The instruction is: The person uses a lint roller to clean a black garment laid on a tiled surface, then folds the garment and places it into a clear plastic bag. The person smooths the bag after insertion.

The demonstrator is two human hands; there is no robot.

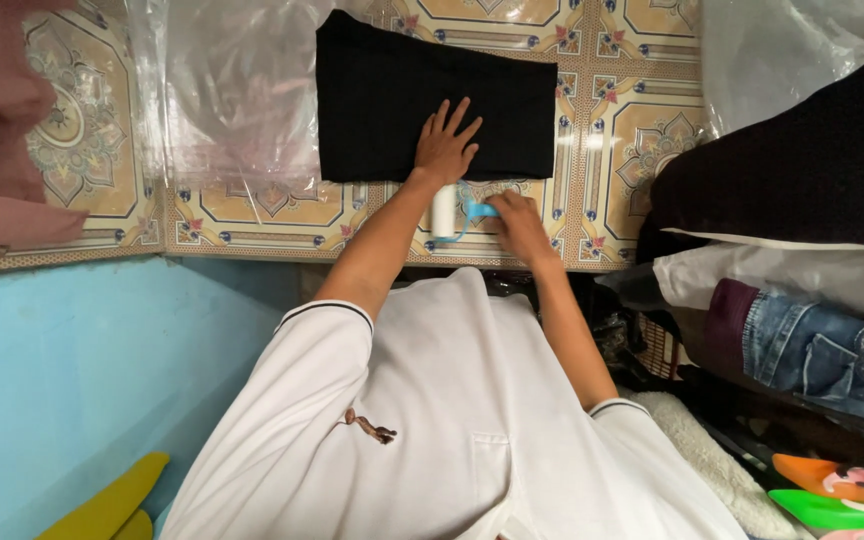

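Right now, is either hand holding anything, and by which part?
The right hand grips a lint roller by its light blue handle. The left hand holds nothing; it lies flat, fingers spread, on the folded black garment.

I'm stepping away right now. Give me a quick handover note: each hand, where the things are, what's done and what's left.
Left hand: flat, fingers spread, pressing the folded black garment on the patterned tiled surface.
Right hand: gripping the blue handle of a lint roller, which sits just off the garment's near edge.
Done: garment folded and laid flat beside clear plastic bags.
Left: roller is not yet on the fabric.
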